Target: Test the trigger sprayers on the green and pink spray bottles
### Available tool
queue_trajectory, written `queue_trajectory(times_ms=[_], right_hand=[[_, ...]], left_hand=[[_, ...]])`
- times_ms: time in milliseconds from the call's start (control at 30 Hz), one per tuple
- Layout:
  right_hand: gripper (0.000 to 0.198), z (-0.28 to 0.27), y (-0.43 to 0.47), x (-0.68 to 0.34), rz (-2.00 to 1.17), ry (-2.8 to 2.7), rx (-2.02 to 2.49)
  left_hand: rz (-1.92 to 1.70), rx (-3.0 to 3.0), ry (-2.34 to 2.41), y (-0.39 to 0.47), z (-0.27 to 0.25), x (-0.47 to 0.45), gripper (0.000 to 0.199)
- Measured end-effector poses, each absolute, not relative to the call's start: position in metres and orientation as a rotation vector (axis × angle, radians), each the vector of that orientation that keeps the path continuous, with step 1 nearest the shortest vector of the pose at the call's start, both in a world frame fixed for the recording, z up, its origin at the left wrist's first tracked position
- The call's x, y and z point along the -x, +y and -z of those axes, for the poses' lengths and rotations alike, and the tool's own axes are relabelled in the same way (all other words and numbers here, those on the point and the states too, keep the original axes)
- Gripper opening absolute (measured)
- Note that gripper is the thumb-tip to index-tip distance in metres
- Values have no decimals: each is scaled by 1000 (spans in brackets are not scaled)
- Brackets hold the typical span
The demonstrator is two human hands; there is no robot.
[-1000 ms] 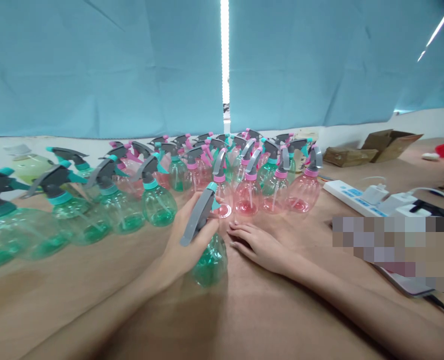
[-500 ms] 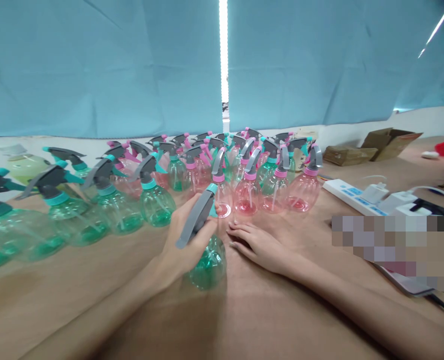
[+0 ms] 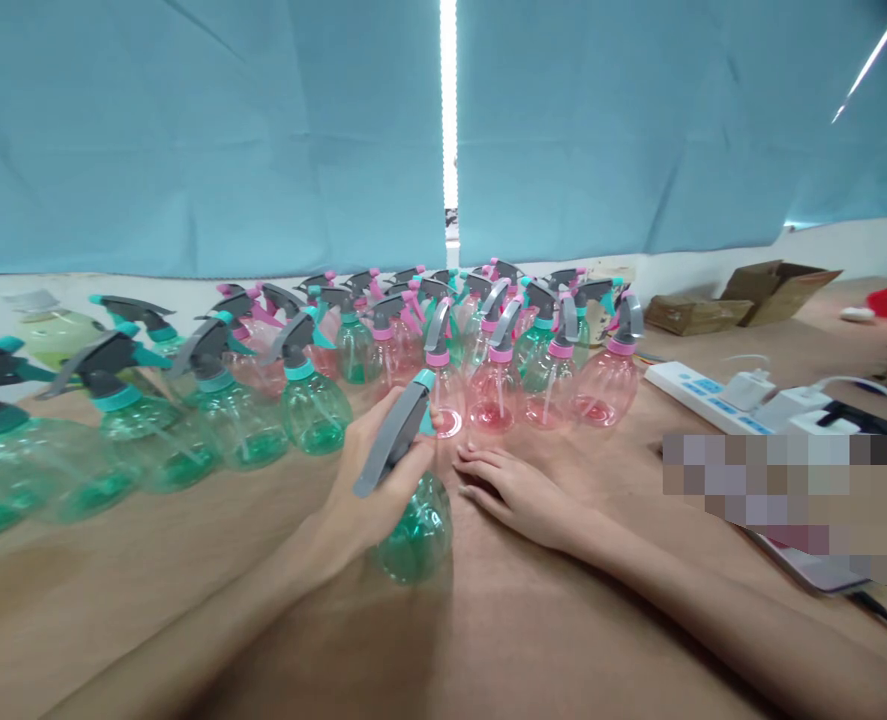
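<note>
My left hand (image 3: pixel 374 475) is wrapped round the neck of a green spray bottle (image 3: pixel 417 535), just below its grey and turquoise trigger head. The bottle leans a little, and my palm hides its collar. To its right, my right hand (image 3: pixel 509 490) rests on the table with its fingers stretched out and holds nothing. Just beyond my hands stand pink spray bottles (image 3: pixel 494 395) with grey heads and pink collars. A slanting row of green spray bottles (image 3: pixel 244 430) with turquoise collars runs along the left side.
More pink and green spray bottles crowd the back of the brown-covered table (image 3: pixel 300 640). At right lie a white power strip (image 3: pixel 694 390) with plugged-in chargers and a partly blurred-out device (image 3: pixel 825 565). Cardboard boxes (image 3: pixel 773 290) sit behind. A jug of pale liquid (image 3: pixel 53 330) stands at back left.
</note>
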State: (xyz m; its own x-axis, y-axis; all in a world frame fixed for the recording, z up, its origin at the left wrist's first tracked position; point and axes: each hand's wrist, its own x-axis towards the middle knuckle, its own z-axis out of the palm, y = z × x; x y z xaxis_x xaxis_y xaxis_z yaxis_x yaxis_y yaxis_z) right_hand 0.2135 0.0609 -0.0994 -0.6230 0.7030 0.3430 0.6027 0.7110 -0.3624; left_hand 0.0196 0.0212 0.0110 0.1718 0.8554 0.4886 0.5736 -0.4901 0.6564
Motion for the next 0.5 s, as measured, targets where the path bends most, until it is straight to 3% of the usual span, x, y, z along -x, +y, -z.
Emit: queue_trajectory(times_ms=[133,267,500], right_hand=[[37,99,61,-213,-286,-2458,996],[37,98,61,-213,-295,-2454,990],[37,98,61,-213,-285,-2453,989]], left_hand=[[-1279,-2069,1243,21,-10,-20,5],[-1278,-2037,1212,22,-5,-18,23],[-1266,-2021,1239,21,-3,-15,1]])
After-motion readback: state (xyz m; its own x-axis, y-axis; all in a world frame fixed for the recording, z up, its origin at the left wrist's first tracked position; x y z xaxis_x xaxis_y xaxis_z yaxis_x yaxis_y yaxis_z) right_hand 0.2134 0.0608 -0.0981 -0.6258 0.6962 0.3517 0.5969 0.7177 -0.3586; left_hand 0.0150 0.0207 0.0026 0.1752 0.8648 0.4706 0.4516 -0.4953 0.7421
